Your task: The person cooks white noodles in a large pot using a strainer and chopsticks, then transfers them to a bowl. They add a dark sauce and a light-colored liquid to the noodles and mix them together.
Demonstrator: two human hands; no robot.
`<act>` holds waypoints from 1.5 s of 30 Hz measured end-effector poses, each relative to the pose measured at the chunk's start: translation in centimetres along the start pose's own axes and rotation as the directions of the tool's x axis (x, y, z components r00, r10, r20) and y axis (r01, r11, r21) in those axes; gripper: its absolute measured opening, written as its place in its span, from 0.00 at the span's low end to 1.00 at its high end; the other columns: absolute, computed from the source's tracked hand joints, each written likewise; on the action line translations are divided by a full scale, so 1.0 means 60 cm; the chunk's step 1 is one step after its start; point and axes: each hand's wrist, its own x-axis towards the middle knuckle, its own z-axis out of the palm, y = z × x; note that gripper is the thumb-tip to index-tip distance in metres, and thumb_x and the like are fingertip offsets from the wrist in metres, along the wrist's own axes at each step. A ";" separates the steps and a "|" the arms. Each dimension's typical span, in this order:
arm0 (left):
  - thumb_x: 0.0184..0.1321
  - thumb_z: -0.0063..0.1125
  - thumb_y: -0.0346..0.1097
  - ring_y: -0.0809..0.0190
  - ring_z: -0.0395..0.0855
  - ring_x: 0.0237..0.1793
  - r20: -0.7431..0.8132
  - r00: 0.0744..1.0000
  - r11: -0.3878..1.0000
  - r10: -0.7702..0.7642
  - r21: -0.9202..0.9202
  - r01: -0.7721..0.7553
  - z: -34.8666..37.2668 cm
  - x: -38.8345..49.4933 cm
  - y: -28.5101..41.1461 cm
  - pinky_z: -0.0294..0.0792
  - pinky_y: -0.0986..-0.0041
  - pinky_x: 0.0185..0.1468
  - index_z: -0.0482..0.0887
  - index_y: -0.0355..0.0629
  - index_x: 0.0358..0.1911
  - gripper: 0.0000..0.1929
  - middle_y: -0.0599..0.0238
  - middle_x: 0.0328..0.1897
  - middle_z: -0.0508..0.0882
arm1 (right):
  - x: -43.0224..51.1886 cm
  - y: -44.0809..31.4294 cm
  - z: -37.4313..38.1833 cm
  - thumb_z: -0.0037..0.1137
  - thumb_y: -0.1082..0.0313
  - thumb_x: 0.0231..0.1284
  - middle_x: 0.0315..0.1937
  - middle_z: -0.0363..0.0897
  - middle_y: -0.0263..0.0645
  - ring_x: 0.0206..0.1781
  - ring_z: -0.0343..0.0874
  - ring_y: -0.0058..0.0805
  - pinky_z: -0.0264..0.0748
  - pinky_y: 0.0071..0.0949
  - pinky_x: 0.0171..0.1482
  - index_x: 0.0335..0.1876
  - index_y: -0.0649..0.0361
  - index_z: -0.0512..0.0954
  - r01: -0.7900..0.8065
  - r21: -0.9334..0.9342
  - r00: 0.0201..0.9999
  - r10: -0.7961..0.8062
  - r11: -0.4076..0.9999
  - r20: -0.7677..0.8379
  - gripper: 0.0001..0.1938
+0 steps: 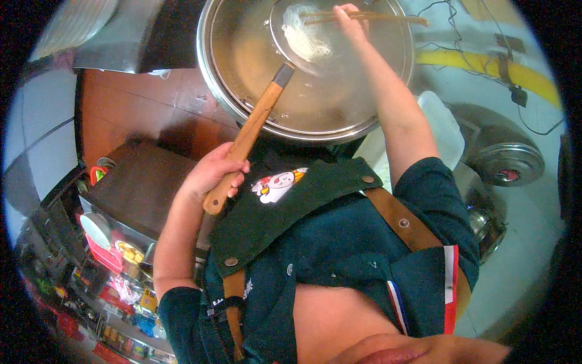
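My left hand [220, 170] is closed around the wooden handle [257, 123] of a round metal strainer or ladle [313, 68]. Its bowl lies over a wide steel pot [204, 59] of cloudy liquid and holds a clump of thin white noodles [307, 43]. Above the pot's right part, my right hand [352, 20] grips a pair of long wooden chopsticks [391, 17], whose tips reach into the noodles. The underside of the strainer is hidden.
A white plastic container [439, 123] stands right of the pot. Farther right is a round metal lid [509, 164], with cables and a yellow pipe [482, 66] above. A dark-topped cabinet [141, 182], a white bowl [96, 230] and a pink basket [107, 257] are at left.
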 end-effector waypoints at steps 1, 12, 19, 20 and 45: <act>0.57 0.50 0.26 0.70 0.72 0.18 0.024 1.000 1.000 -0.009 -0.016 0.009 0.001 0.000 0.000 0.65 0.79 0.15 0.65 0.39 0.55 0.21 0.64 0.30 0.77 | -0.003 -0.005 -0.004 0.55 0.49 0.57 0.27 0.81 0.33 0.33 0.79 0.25 0.73 0.30 0.39 0.34 0.57 0.79 -0.005 0.013 0.997 0.004 1.000 0.074 0.17; 0.57 0.51 0.27 0.71 0.72 0.18 0.025 1.000 1.000 0.001 -0.001 -0.001 -0.014 0.002 -0.009 0.66 0.79 0.15 0.65 0.39 0.55 0.21 0.64 0.30 0.77 | -0.032 0.010 -0.009 0.54 0.52 0.61 0.28 0.82 0.38 0.31 0.81 0.38 0.76 0.36 0.37 0.36 0.53 0.79 0.253 -0.367 0.968 -0.231 0.895 0.103 0.13; 0.57 0.53 0.32 0.70 0.70 0.15 0.041 0.999 0.999 0.036 0.022 -0.036 -0.016 0.003 -0.015 0.66 0.80 0.12 0.64 0.41 0.53 0.21 0.65 0.29 0.76 | -0.033 0.022 -0.033 0.53 0.52 0.60 0.26 0.80 0.38 0.31 0.79 0.40 0.74 0.36 0.36 0.36 0.54 0.78 -0.040 -0.022 0.987 0.043 0.999 0.153 0.13; 0.57 0.53 0.32 0.70 0.70 0.15 0.018 1.000 1.000 0.010 0.030 -0.010 -0.016 0.003 -0.015 0.66 0.80 0.12 0.64 0.41 0.54 0.21 0.65 0.29 0.76 | -0.034 0.022 -0.035 0.53 0.52 0.60 0.26 0.80 0.38 0.31 0.79 0.40 0.74 0.36 0.37 0.36 0.54 0.78 -0.110 0.129 0.988 0.095 0.986 0.122 0.13; 0.58 0.50 0.28 0.70 0.72 0.18 0.022 1.000 0.994 -0.013 0.108 0.011 -0.029 -0.008 0.042 0.66 0.80 0.14 0.64 0.38 0.56 0.21 0.64 0.30 0.77 | -0.006 0.008 -0.034 0.50 0.53 0.60 0.27 0.80 0.44 0.33 0.80 0.41 0.74 0.38 0.39 0.33 0.57 0.78 0.123 -0.024 0.985 -0.119 0.992 0.124 0.14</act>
